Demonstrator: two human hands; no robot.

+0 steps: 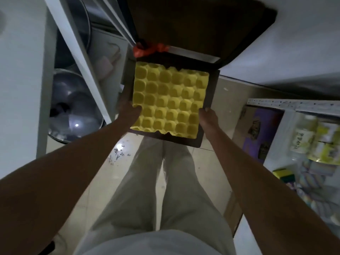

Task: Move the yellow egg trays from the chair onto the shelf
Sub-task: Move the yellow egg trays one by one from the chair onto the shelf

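A yellow egg tray [169, 100] with many round cups lies flat on the dark brown seat of a chair [211, 96], straight ahead of me. My left hand [127, 109] grips the tray's left edge, thumb on top in a cup. My right hand [208, 116] holds the tray's right edge near its front corner. Whether more trays are stacked under the top one is hidden. The chair's dark backrest [202, 24] rises beyond the tray.
A white shelf frame [77, 57] stands at the left with metal bowls and lids [73, 111] inside. At the right is another white shelf [287, 105] with packets and sponges. An orange rag [147, 49] is tied at the chair back. Debris lies on the tiled floor.
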